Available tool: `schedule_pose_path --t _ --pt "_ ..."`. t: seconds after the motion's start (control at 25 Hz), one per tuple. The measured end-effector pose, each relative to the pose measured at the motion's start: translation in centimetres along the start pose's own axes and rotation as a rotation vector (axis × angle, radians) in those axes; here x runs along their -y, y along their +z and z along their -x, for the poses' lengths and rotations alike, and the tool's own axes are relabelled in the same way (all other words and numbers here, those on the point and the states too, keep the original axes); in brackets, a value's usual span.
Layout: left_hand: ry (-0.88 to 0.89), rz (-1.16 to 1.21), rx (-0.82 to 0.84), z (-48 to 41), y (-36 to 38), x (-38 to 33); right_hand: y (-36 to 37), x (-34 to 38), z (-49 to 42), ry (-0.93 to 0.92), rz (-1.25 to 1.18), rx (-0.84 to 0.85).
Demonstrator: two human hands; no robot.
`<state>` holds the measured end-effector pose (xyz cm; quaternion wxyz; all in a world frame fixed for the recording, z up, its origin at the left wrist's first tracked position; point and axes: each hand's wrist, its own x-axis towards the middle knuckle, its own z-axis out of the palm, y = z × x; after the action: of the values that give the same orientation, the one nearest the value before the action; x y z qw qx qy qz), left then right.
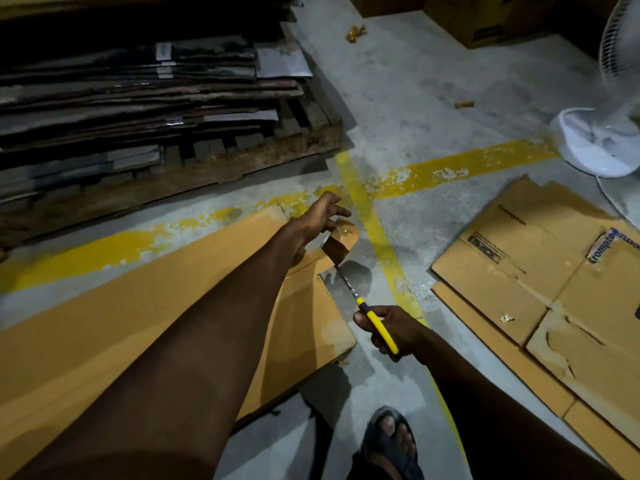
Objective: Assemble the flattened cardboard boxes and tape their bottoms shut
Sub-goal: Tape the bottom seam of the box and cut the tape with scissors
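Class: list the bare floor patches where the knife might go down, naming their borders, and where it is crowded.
Free: concrete between the pallet and fan base; the strip between the plain box and printed box. Crowded: the plain box's corner, where left hand, tape roll, knife and right hand meet.

Your left arm (214, 323) reaches straight out ahead, your left hand (320, 216) palm-down with fingers loosely curled over the tape roll (343, 239) it holds, while your right hand (391, 332), nearer your body, grips the yellow-handled knife (375, 322) with its blade pointing up toward the roll.
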<state>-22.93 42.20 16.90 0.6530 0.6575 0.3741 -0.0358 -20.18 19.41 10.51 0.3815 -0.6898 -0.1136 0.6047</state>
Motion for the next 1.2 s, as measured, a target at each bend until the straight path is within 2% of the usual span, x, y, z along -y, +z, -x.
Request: schedule_pose_path --t 0.08,0.2,0.28,0.32,0.48,0.56,0.68,0.84,1.0,1.08,1.16,1.2 --pt "0.003 0.089 -0.033 0.3 0.2 -0.3 -0.4 -0.6 0.3 0.044 -0.059 -0.064" --pt "0.013 0.215 -0.075 1.6 -0.2 -2.1 -0.2 -0.5 0.4 0.105 0.122 -0.38" --pt "0.021 0.25 -0.098 3.8 -0.9 -3.8 0.6 0.9 0.2 0.019 0.233 -0.618" --pt "0.031 0.255 -0.1 5.3 -1.6 -4.4 1.3 2.3 0.2 -0.042 0.257 -0.686" --pt "0.049 0.252 -0.148 11.4 -6.7 -4.2 5.0 7.3 1.9 -0.31 0.443 -0.838" --pt "0.067 0.237 -0.199 15.1 -9.8 -3.4 8.4 8.7 3.5 -0.449 0.624 -0.848" --pt "0.098 0.281 -0.247 21.1 -13.7 -1.2 14.9 9.5 4.3 -0.56 0.928 -0.7" --pt "0.041 0.315 -0.293 26.3 -16.7 3.3 20.5 8.5 3.8 -0.463 1.061 -0.506" --pt "0.05 0.44 -0.375 28.1 -17.1 8.0 20.5 9.4 3.5 -0.383 1.104 -0.384" --pt "0.055 0.514 -0.409 28.3 -17.0 9.4 19.7 10.6 3.2 -0.417 1.05 -0.471" --pt "0.07 0.554 -0.434 28.1 -17.5 9.6 19.1 10.6 2.5 -0.545 0.976 -0.658" --pt "0.084 0.566 -0.443 27.9 -17.8 9.4 18.6 10.1 1.9 -0.553 0.983 -0.696"
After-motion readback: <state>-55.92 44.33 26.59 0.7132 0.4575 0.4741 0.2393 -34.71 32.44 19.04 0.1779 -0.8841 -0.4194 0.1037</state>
